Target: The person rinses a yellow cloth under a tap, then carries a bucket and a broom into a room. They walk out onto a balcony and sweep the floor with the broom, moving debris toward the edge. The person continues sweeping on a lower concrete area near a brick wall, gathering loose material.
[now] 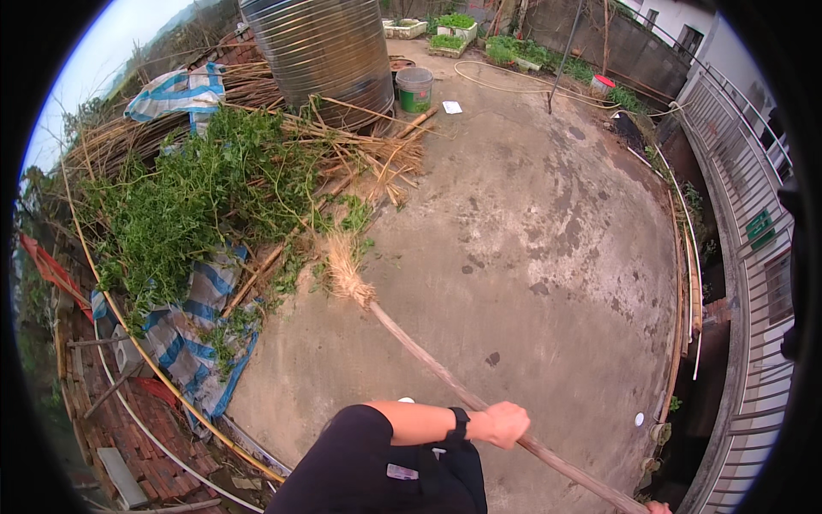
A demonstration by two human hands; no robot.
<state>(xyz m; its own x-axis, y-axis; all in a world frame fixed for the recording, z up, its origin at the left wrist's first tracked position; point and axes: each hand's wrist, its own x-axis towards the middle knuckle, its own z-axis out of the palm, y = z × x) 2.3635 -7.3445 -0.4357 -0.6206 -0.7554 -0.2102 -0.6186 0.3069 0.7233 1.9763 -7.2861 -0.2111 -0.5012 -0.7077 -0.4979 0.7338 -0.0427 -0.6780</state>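
Note:
My left hand, with a black watch on its wrist, grips the middle of the long wooden handle of a straw broom. At the bottom edge only a small part of my right hand shows, closed at the handle's end. The broom's straw head rests on the concrete floor, pointing away from me to the left. Scattered green leaves lie around the bristles. Just beyond them is a heap of cut green vines.
A blue-and-white striped tarp lies left, beside bamboo poles. Behind the vines stand a ribbed metal tank and a green bucket. Brick-covered ground borders the left side; a metal railing runs beyond a gap at right.

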